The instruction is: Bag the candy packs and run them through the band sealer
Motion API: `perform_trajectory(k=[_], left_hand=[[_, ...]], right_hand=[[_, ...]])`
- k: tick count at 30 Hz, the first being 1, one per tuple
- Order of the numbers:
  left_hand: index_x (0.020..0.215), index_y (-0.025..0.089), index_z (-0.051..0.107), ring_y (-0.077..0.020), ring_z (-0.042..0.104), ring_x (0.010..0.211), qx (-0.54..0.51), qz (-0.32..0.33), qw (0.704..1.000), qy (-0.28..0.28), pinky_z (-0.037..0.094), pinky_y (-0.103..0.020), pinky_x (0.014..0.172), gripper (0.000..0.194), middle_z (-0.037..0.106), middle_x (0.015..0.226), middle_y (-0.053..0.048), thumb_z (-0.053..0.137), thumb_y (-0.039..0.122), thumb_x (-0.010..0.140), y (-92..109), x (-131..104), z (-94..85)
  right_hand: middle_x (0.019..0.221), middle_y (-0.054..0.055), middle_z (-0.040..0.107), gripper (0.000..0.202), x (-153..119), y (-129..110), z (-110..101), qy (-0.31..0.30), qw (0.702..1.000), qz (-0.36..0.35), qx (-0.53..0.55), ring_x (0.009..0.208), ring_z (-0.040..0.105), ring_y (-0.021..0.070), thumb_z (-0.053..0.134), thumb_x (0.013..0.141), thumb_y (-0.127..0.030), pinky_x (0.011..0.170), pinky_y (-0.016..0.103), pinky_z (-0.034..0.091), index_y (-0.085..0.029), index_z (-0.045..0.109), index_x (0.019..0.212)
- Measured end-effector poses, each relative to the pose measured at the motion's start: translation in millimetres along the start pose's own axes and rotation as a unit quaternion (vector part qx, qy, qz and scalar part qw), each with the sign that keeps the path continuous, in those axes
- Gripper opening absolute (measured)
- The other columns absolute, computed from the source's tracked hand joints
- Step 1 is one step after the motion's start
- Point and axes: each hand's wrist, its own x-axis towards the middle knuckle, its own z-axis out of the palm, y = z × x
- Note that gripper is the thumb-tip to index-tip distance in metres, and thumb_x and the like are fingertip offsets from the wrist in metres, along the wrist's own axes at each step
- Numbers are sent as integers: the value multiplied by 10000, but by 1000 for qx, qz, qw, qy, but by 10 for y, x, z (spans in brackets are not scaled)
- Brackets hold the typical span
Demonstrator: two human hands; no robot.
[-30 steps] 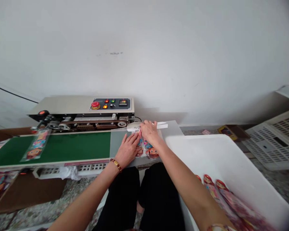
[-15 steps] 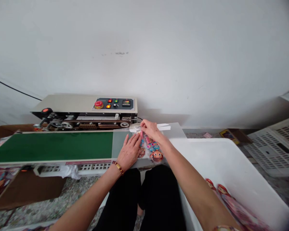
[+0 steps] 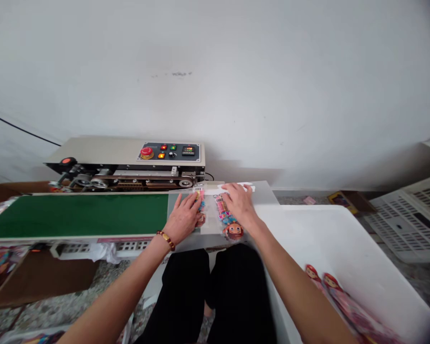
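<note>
A translucent sheet (image 3: 265,196) lies between the green belt (image 3: 86,215) and the white tub. On it my left hand (image 3: 184,215) rests palm down, fingers spread, over one clear-bagged item (image 3: 200,219) whose face end shows beside the hand. To the right lies a second bagged item (image 3: 233,230) with a cartoon face toward me. Over its upper end is my right hand (image 3: 239,203), fingers apart and bent, touching the bag and white strips (image 3: 251,188). The top of the left bag is near the entry end of the sealing machine (image 3: 186,180).
The machine's control panel (image 3: 170,152) has lit buttons. A white tub (image 3: 308,224) at the right holds several bagged dolls (image 3: 347,303). White plastic crates (image 3: 404,224) stand at the far right. A cardboard box (image 3: 46,282) sits below the belt.
My left hand has slid left with one bagged item, so a gap now separates the two items. My right hand has released its pinch and moved right, onto the other bag.
</note>
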Motion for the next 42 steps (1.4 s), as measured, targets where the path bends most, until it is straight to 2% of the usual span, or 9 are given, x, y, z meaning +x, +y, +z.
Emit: perform_trajectory(k=[7,13,16,21,23,31,37,39,42], left_hand=[[1459,145,489,-279,413,1461,-21,10,999,-25,263,-564,1239,492,454,1563,-172,383,243,988,-408,-112,-76],[1431,221,539,-296,479,1417,3,-66,998,-9,276,-593,1222,489,523,1516,-143,444,281,955,-917,-394,-241],[1380,225,589,-306,518,1381,27,-109,992,49,210,-637,1234,449,578,1460,-151,419,237,964,-736,-404,-276],[1378,191,580,-259,516,1384,-31,-21,999,24,261,-555,1254,412,585,1458,-131,425,251,1001,146,-109,-56],[1432,191,527,-276,473,1421,-32,-21,999,19,282,-570,1243,446,536,1509,-128,466,266,997,347,-16,27],[1396,215,558,-277,464,1430,-43,6,999,16,212,-598,1258,403,545,1503,-118,493,295,1006,159,54,31],[1378,176,560,-294,424,1451,-73,-9,997,23,311,-550,1219,421,506,1525,-154,535,306,979,302,99,117],[1367,201,563,-281,466,1406,-85,-43,995,38,309,-547,1210,398,540,1491,-136,515,328,993,320,119,107],[1246,213,629,-302,577,1205,-73,-175,980,54,419,-544,1083,339,645,1310,-129,486,405,1006,307,227,21]], right_hand=[[1467,89,574,382,-636,377,-79,-84,991,-73,-68,1416,411,327,421,1030,-249,1142,675,159,-262,585,1376],[1492,94,548,374,-520,165,-11,-84,986,-107,-92,1439,368,344,479,1022,-256,1172,712,32,-248,600,1375],[1453,89,583,345,-412,15,51,-83,986,-120,-78,1406,405,336,488,1025,-263,1182,704,17,-245,621,1343],[1444,93,588,351,-419,-38,92,-70,988,-116,-71,1358,456,316,478,1035,-253,1185,701,4,-257,611,1359],[1452,101,582,363,-475,43,51,-74,989,-107,-65,1368,449,319,491,1028,-243,1184,698,16,-248,603,1374],[1357,87,641,295,-352,285,-57,-80,997,-5,1,1266,528,280,468,1028,-232,1149,561,218,-249,652,1259],[1223,133,641,225,-39,197,-60,-104,989,52,-93,1156,543,311,538,1006,-253,1046,510,307,-203,696,1158],[1215,134,642,218,-7,159,-94,-117,986,55,-110,1160,541,312,547,991,-209,1046,512,305,-201,700,1147],[1220,132,657,234,-2,50,-122,-114,985,53,-118,1164,546,314,534,991,-184,1061,530,296,-203,696,1160]])
